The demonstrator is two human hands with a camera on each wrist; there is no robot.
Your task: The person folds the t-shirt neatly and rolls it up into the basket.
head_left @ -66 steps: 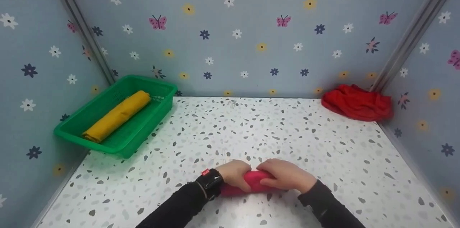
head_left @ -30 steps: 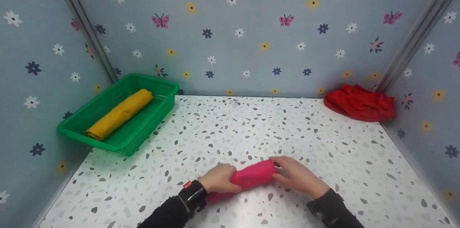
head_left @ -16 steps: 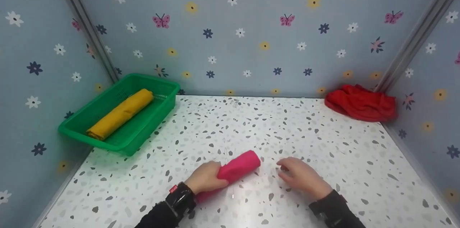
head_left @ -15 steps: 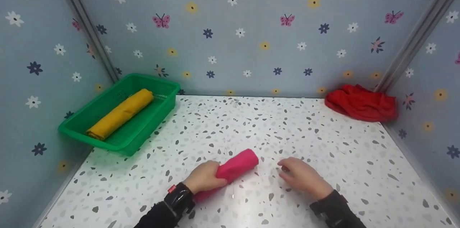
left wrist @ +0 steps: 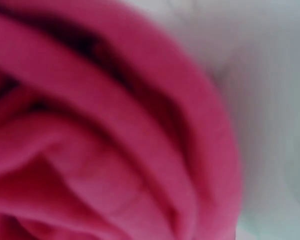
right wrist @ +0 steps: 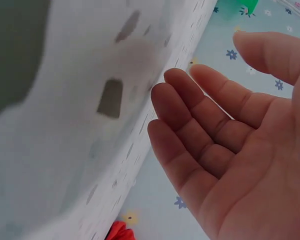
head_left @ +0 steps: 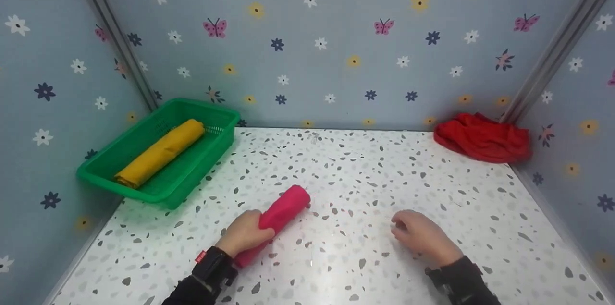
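Note:
My left hand (head_left: 246, 234) grips a rolled pink cloth (head_left: 287, 206) around its middle, at the front left of the speckled tabletop. The roll slants, its far end pointing away and to the right. Its coiled end, a pink spiral of cloth layers (left wrist: 125, 120), fills most of the left wrist view, where no fingers show. My right hand (head_left: 425, 235) is apart from the roll, over the right front of the table. In the right wrist view that palm (right wrist: 250, 165) is bare, with loosely bent fingers.
A green basket (head_left: 166, 199) stands at the left, with a rolled yellow cloth (head_left: 163, 151) lying in it. A crumpled red cloth (head_left: 483, 139) lies in the back right corner. Flower-patterned walls (head_left: 326, 17) enclose the speckled tabletop (head_left: 346, 165) on three sides.
Both hands were on the pink roll at first. The right hand has let go and moved right, while the left has carried the roll leftward and turned its far end away.

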